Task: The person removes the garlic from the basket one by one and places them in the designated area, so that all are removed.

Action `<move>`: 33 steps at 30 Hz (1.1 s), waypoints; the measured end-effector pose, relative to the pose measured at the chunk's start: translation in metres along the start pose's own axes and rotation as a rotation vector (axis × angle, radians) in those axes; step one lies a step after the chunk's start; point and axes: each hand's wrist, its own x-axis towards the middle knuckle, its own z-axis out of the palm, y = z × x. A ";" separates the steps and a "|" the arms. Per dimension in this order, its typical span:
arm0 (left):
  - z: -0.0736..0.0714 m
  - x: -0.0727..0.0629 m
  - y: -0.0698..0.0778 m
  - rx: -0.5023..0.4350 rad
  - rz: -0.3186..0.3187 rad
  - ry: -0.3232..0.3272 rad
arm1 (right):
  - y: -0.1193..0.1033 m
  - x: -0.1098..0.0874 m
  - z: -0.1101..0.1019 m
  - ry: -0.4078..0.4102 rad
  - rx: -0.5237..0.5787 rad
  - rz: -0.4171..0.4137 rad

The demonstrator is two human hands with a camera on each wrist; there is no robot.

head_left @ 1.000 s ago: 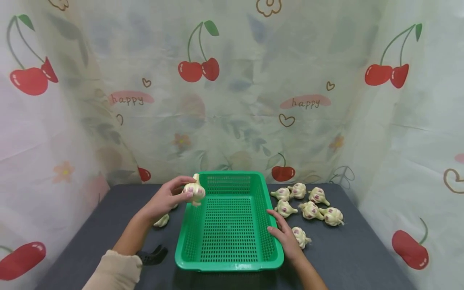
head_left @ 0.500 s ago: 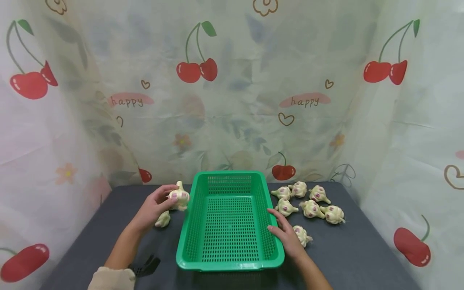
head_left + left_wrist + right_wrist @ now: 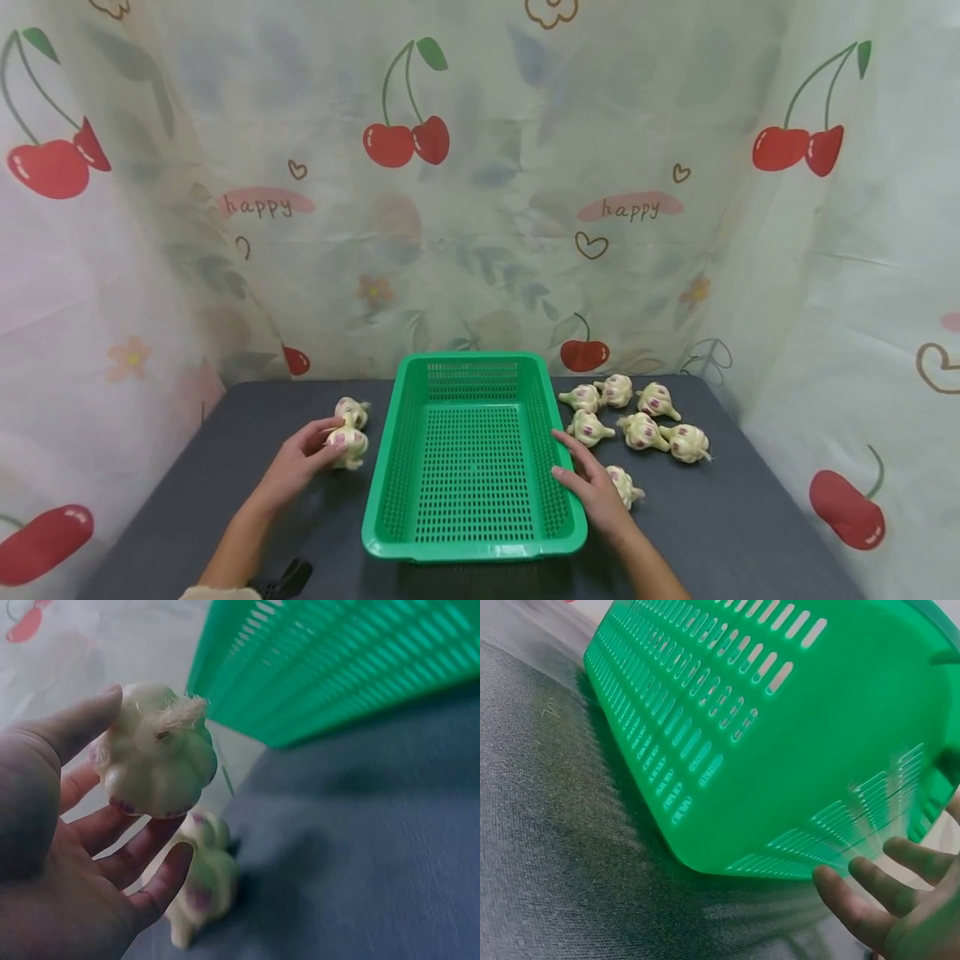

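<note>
My left hand [image 3: 303, 458] pinches a garlic bulb [image 3: 347, 447] at the table's left side; in the left wrist view, the root end of this bulb [image 3: 157, 754] faces the camera. Behind it on the table lies another garlic bulb [image 3: 352, 412], overlapped by the held one. A green plastic basket [image 3: 474, 552] with slotted walls stands in the middle, nothing inside it. Across its right rim rests my right hand [image 3: 596, 492], thumb and index tips over the edge. In the right wrist view the other fingers [image 3: 855, 900] lie loosely extended beside the outer wall.
Several garlic bulbs [image 3: 642, 432] are spread over the right back of the dark table [image 3: 720, 533]. One more garlic bulb [image 3: 623, 487] sits right beside the right hand. A cherry-printed curtain [image 3: 480, 208] encloses the back and sides.
My left hand has carried the garlic bulb from over the basket's left rim leftward and down toward the table's left side. The right hand and the basket have stayed in place.
</note>
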 end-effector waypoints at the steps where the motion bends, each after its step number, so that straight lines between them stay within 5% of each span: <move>1: 0.000 -0.001 -0.003 0.011 -0.021 0.005 | 0.000 0.000 -0.001 0.002 0.002 0.007; 10: -0.009 -0.015 -0.018 0.026 -0.163 0.020 | -0.005 -0.005 -0.009 0.030 -0.004 0.022; 21: -0.028 -0.029 -0.031 -0.081 -0.142 0.135 | -0.024 -0.008 -0.040 0.052 -0.003 0.003; 25: -0.034 -0.031 -0.038 -0.007 -0.204 0.178 | -0.028 -0.008 -0.055 0.073 -0.049 -0.032; 30: -0.038 -0.029 -0.047 0.117 -0.329 0.154 | -0.032 -0.006 -0.078 0.098 -0.131 -0.049; 33: -0.038 -0.027 -0.050 0.130 -0.346 0.152 | -0.035 -0.004 -0.091 0.107 -0.180 -0.063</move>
